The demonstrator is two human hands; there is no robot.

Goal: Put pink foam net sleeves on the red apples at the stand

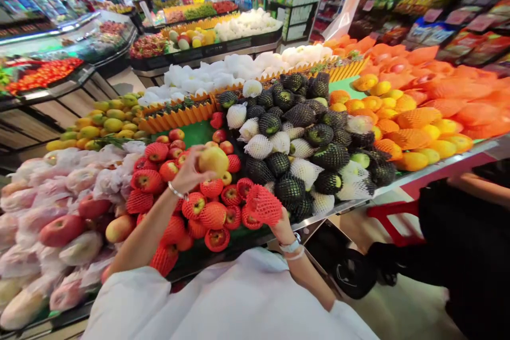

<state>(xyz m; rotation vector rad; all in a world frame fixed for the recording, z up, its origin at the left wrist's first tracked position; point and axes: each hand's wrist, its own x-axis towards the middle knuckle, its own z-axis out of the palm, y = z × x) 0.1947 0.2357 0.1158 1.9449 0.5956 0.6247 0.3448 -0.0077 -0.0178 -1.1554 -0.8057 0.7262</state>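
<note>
I pinch a yellow apple (214, 162) in my left hand (191, 171), above crowded red apples (147, 181); dark-netted fruit (290, 189) lies right, wrapped fruit (82, 179) left. A red net (263, 205) hides my right hand's (282, 226) fingers, so I cannot tell their grip; a person in black (450, 228) is cut off.

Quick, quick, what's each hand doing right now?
Left hand: closed around a yellow fruit.
Right hand: holding a red net; its fingers are mostly hidden, and I can't tell if anything is inside the net.
</note>
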